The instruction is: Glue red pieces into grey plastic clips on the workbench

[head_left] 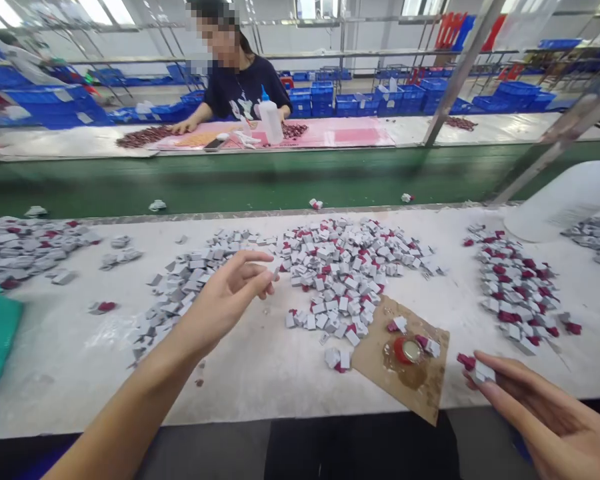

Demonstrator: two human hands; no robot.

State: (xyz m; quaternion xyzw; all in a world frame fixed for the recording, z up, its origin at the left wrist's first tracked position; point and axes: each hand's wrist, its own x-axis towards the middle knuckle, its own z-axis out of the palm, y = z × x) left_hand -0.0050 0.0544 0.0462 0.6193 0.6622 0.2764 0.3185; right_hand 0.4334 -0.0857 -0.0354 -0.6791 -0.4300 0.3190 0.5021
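On the pale worktop [260,380], many small grey-and-maroon plastic pieces [517,317] look joined; a heap of plain grey plastic blocks [183,283] looks unpaired. Well apart, the left hand [225,293] pinches a tiny grey piece [276,272], the right hand [545,407] a grey-and-maroon pair [484,372] near brown cardboard [375,357]

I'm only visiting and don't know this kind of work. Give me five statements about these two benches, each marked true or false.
1. The right hand holds a small grey and dark red piece. True.
2. A round, red-edged object sits on the brown cardboard. True.
3. The green basket is beside the right hand. False: the green basket is at the left edge of the picture.
4. The blue-tipped bottle stands on the near bench. False: the bottle stands on the far bench.
5. The cardboard lies between the two hands. True.
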